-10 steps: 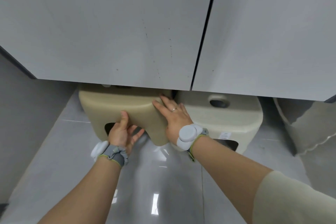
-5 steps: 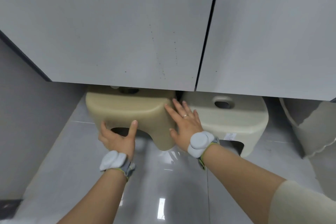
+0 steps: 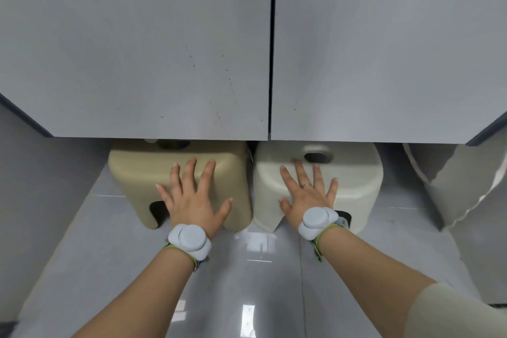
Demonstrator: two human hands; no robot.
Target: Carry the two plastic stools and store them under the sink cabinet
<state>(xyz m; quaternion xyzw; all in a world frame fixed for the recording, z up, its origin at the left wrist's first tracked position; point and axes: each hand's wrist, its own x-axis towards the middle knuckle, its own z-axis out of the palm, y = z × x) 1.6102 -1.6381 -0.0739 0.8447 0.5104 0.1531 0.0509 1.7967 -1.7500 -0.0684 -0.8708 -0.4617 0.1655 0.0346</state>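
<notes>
Now left hand (image 3: 192, 200) spread on tan stool (image 3: 137, 170), right hand (image 3: 308, 195) spread on cream stool (image 3: 362, 173).

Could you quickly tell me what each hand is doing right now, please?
Left hand: open, flat on the tan stool.
Right hand: open, flat on the white stool.

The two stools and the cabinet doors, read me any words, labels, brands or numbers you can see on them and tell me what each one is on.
No readable text shows anywhere.
Tan stool: no label visible.
White stool: no label visible; the right hand and its wrist device cover part of its front.
Cabinet doors: only dark specks, no lettering.
Left hand wrist device: plain, no markings.
</notes>
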